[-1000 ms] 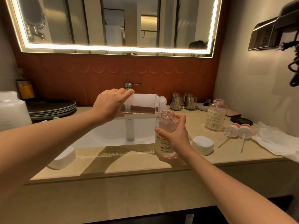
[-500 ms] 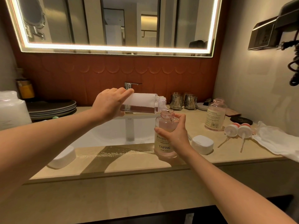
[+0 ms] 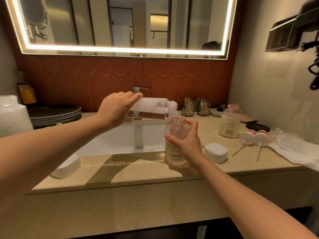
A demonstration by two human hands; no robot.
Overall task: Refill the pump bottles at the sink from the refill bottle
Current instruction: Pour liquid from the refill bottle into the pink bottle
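My left hand [image 3: 114, 112] grips the clear refill bottle [image 3: 153, 109], which lies almost level with its open mouth over the neck of a pink pump bottle [image 3: 174, 152] labelled YAPING. Liquid trickles from the mouth into that neck. My right hand [image 3: 187, 140] holds the pink bottle upright on the counter's front strip. A second open pink pump bottle [image 3: 230, 120] stands further right. Two white pump heads [image 3: 254, 138] with tubes lie beside it.
The white sink basin [image 3: 119, 140] and chrome faucet [image 3: 138, 133] sit behind the bottles. Two white soap boxes [image 3: 215, 152] [image 3: 66, 167] rest on the beige counter [image 3: 138, 175]. Stacked grey plates [image 3: 55, 115], glass cups [image 3: 195, 106] and a white cloth [image 3: 296, 150] stand around.
Both hands and both bottles have stayed nearly still. The refill bottle's mouth has dipped a little lower over the pink bottle's neck, and pouring continues.
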